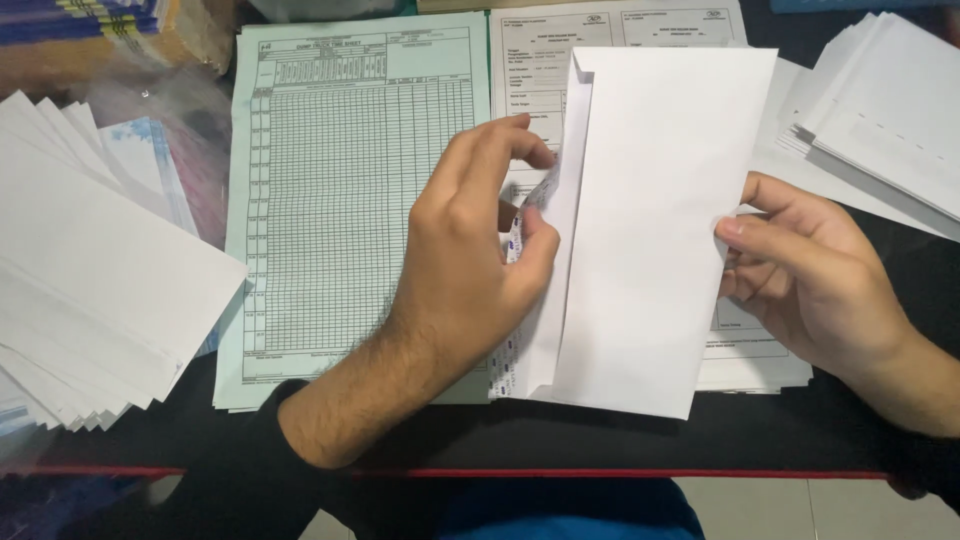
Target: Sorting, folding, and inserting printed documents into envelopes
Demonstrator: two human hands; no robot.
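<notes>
— Where the left hand (470, 255) pinches, what is between the fingertips?
— A folded printed slip (518, 235), nipped between thumb and forefinger at the open left side of a long white envelope (655, 230). The fingers are clenched on the paper, not loose. Most of the slip looks to be inside already; only its printed edge shows along the opening, and again near the envelope's lower left corner.

— And the other hand?
— The right hand (810, 275) grips the envelope's right edge, thumb on top, the other fingers curled beneath. The envelope is lifted and tilted a little, held above the middle of the desk (750, 430).

— How far along would you say it is?
— By my judgement, the filling of this envelope is nearly done: the slip is going in, and the flap stands open, so closing is left.

— What lies around?
— Under the hands, a pale green ruled form (340, 210) toward the desk's left-middle, and beside it a stack of white printed forms (620, 40) running under the envelope. A fanned pile of white envelopes (90, 290) sits at the left edge, another pile of envelopes (880, 110) at the far right corner. I cannot tell which pile is filled and which is empty. A cardboard box (120, 40) stands at the far left corner.
</notes>
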